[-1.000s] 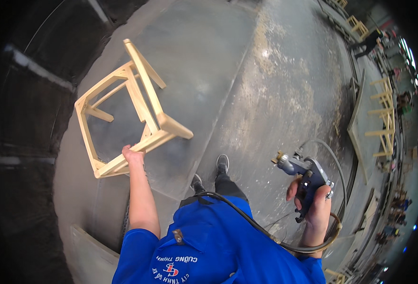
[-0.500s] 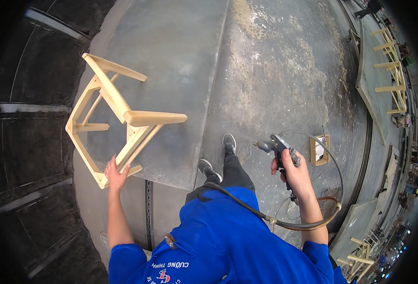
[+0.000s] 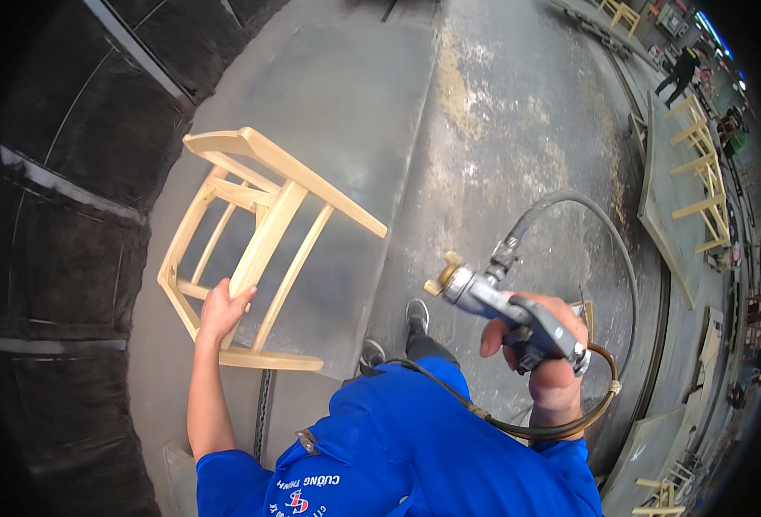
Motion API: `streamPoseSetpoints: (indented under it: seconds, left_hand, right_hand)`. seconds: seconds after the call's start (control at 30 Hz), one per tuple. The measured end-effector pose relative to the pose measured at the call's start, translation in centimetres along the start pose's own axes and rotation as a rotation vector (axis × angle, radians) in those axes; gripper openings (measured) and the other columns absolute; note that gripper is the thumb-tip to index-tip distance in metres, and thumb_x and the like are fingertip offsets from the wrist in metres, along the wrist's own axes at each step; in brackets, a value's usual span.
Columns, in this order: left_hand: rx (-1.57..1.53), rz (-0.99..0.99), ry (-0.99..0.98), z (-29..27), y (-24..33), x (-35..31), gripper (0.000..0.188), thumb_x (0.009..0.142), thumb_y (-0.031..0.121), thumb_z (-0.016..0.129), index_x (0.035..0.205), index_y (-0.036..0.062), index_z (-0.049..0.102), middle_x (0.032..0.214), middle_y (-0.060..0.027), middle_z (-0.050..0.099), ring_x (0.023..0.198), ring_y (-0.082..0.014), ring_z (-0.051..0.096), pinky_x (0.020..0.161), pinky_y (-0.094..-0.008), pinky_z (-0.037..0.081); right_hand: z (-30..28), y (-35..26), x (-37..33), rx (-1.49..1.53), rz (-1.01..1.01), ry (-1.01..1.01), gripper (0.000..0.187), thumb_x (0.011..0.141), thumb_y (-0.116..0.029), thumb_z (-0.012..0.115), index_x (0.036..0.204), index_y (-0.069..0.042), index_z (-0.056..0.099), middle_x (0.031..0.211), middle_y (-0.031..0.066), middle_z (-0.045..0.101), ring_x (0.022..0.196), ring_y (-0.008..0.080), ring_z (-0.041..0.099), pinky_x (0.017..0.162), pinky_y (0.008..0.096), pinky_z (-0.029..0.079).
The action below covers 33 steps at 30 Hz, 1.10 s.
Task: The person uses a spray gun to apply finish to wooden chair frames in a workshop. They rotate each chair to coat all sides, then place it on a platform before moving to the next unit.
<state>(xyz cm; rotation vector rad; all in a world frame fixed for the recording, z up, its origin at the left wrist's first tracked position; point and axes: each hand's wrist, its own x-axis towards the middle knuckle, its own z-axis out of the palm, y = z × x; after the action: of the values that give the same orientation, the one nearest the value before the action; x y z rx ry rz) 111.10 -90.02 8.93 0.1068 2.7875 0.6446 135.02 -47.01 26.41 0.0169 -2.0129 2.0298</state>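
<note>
A bare pale wooden chair frame, without a seat, is tilted over the grey surface at the left. My left hand is closed round one of its wide rails, near the lower end. To the right, my right hand grips a metal spray gun with a brass-coloured nozzle that points up and left, toward the chair frame. A grey hose loops from the gun's front fitting round its right side, beside a brown hose. Whether the trigger is pressed I cannot tell.
Dark panels with pale strips line the left side. A small box sits partly hidden behind my right hand. Several wooden frames stand along the right, where a person in dark clothes is farther off. My shoes are below.
The chair frame has been turned and tilted, with my left hand now round a rail. My right hand has raised the spray gun nearer, and the hose has swung up.
</note>
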Motion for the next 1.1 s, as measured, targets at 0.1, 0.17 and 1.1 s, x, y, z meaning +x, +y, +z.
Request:
streamPoseSetpoints:
  seconds: [0.1,0.17,1.1]
  left_hand:
    - [-0.073,0.008,0.03,-1.8,-0.2,1.5,0.055,0.085,0.049,0.076,0.092,-0.0041,0.064,0.083,-0.0232,0.07,0.084,-0.0347,0.071,0.074,-0.0439,0.052]
    - [-0.027,0.011,0.072,-2.9,-0.9,2.2,0.055,0.084,0.049,0.076,0.093,-0.0039,0.065,0.085,-0.0237,0.07,0.085,-0.0358,0.071,0.075,-0.0444,0.052]
    - [0.19,-0.662,0.934,-1.7,1.4,10.5,0.066,0.103,0.056,0.035,0.1,0.0044,0.076,0.099,-0.0189,0.074,0.095,-0.0413,0.067,0.084,-0.05,0.049]
  right_hand:
    - [1.5,-0.6,0.8,-0.109,-0.001,-0.044,0.075,0.091,-0.062,0.065,0.129,0.003,0.06,0.084,0.008,0.071,0.066,0.0108,0.063,0.06,0.026,0.048]
    - [1.9,0.3,1.2,-0.186,0.057,-0.045,0.068,0.095,-0.056,0.065,0.127,0.003,0.06,0.083,0.0072,0.07,0.071,0.0123,0.064,0.064,0.0275,0.05]
    - [-22.2,16.9,21.7,-0.255,0.83,-0.012,0.043,0.105,-0.047,0.052,0.106,-0.005,0.063,0.08,0.0031,0.067,0.071,0.0093,0.063,0.05,0.0219,0.042]
